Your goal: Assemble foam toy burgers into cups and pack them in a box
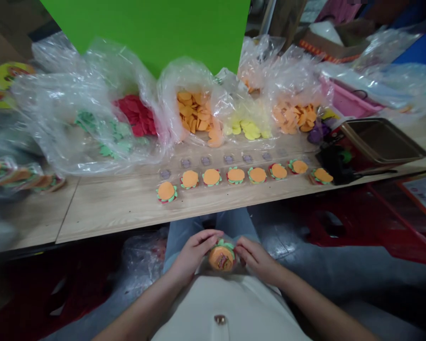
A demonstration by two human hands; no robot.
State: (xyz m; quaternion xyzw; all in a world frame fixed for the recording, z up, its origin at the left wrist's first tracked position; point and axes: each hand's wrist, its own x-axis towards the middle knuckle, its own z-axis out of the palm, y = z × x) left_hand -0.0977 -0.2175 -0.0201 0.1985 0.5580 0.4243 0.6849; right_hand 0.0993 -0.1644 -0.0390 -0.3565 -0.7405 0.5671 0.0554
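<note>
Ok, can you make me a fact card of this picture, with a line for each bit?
Left hand: on the left side of the burger
Right hand: on its right side
Burger looks: orange top with a print, green frill
Row: eight other burgers on the table
Behind the row: clear bags
Bag colours: green pieces, red pieces, orange pieces, yellow pieces
Far right: brown tray, pink bin

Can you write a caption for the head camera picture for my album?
Left hand and right hand hold a toy burger near a table lined with more burgers.
</note>
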